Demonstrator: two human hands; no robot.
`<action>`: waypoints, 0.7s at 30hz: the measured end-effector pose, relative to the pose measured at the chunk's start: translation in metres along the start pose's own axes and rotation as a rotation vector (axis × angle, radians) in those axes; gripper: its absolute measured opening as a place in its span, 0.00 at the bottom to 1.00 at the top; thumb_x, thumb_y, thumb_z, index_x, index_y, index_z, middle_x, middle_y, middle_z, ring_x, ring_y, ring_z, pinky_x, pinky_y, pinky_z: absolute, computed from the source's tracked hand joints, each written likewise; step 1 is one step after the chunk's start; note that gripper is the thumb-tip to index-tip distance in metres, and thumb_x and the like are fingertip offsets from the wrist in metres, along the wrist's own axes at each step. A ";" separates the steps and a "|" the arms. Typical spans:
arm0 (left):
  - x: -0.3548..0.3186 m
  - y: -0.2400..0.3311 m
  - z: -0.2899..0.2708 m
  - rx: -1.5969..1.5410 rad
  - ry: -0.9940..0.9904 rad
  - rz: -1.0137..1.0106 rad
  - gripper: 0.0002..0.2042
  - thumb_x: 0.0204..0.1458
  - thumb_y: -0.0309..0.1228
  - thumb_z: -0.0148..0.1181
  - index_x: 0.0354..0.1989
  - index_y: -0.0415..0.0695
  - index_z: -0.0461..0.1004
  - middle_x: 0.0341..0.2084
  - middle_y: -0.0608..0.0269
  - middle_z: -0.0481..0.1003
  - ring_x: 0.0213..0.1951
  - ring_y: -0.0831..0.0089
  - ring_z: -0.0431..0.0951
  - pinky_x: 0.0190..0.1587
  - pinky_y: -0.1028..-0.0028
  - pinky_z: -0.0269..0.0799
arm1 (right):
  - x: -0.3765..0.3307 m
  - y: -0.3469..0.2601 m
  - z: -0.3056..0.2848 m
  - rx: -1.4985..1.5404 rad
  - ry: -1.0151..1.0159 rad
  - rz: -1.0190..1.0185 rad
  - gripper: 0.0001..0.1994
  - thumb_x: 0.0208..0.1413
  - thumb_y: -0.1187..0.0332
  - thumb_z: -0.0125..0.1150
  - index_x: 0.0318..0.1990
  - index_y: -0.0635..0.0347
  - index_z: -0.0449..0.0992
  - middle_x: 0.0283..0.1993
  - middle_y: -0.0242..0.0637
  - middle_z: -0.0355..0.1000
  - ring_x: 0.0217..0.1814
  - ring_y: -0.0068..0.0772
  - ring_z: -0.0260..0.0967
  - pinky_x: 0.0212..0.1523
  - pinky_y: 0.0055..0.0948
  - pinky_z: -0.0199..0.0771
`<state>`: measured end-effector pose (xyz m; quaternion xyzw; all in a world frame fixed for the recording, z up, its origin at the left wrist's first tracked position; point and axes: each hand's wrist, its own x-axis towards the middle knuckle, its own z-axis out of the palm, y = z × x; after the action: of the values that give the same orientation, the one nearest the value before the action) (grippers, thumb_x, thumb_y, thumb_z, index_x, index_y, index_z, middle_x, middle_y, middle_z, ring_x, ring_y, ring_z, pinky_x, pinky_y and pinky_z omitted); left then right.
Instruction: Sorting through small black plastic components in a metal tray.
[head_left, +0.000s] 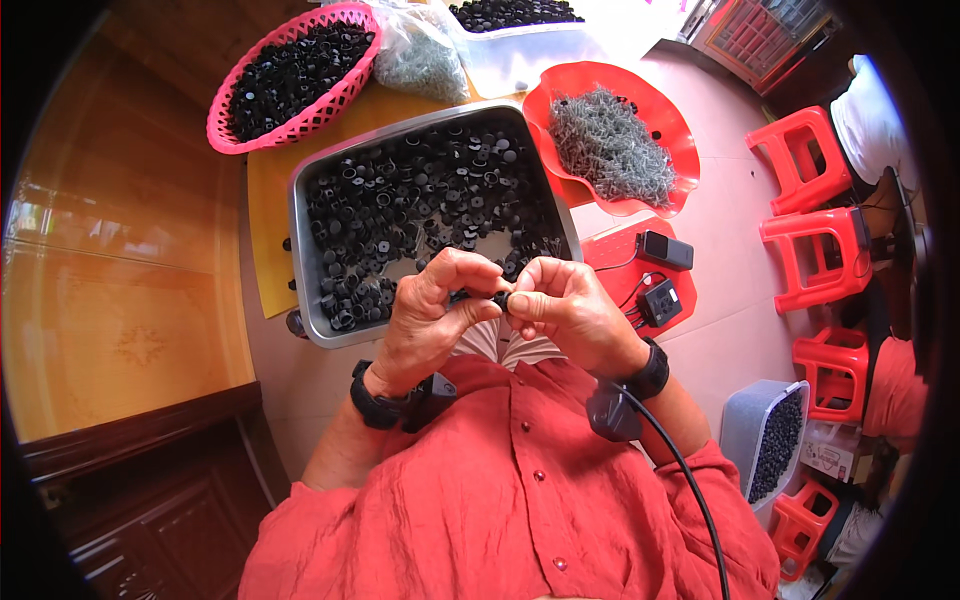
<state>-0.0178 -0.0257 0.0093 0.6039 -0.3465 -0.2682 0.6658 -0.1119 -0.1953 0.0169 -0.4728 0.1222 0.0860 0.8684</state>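
Just above the near edge of a grey metal tray (303, 250), my left hand (435, 315) and my right hand (575, 312) meet, both closed. Thumbs and fingertips pinch a small round black plastic part (503, 300) between them. Its details are mostly covered by the fingers. Behind my left fingers a bit of something black shows; I cannot tell what it is. Many loose black plastic caps and rings (410, 180) fill the tray. To the right of the tray, a red scalloped basin (685, 150) holds a heap of thin silvery metal pieces (610, 145).
A pink basket (225, 110) of black parts, a clear bag (420, 65) of metal pieces and a translucent bin (520, 55) stand at the back. A red stool (610, 250) carries small black devices (660, 300). A cable (690, 480) runs from my right wrist. Red stools (800, 160) line the right.
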 end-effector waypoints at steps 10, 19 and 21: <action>0.000 0.005 0.004 -0.153 0.084 -0.076 0.14 0.47 0.13 0.58 0.42 0.38 0.68 0.34 0.62 0.75 0.39 0.79 0.75 0.44 0.79 0.71 | 0.009 0.011 -0.001 0.298 -0.058 0.001 0.08 0.53 0.74 0.61 0.34 0.61 0.67 0.29 0.33 0.70 0.29 0.23 0.69 0.28 0.20 0.69; -0.001 0.015 0.015 -0.315 0.129 -0.141 0.12 0.53 0.19 0.56 0.46 0.38 0.68 0.37 0.63 0.75 0.41 0.81 0.73 0.46 0.80 0.70 | 0.001 -0.002 0.001 0.208 -0.038 0.050 0.10 0.54 0.68 0.62 0.37 0.62 0.69 0.30 0.32 0.70 0.29 0.21 0.69 0.28 0.20 0.70; 0.012 0.023 0.011 -0.371 0.185 -0.269 0.14 0.56 0.23 0.53 0.50 0.38 0.67 0.39 0.60 0.75 0.36 0.79 0.74 0.43 0.79 0.71 | 0.002 -0.002 0.005 -0.131 0.065 -0.116 0.11 0.54 0.67 0.61 0.37 0.64 0.70 0.30 0.33 0.71 0.29 0.22 0.70 0.28 0.22 0.70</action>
<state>-0.0202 -0.0385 0.0339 0.5340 -0.1453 -0.3569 0.7526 -0.1088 -0.1919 0.0201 -0.5373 0.1167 0.0281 0.8348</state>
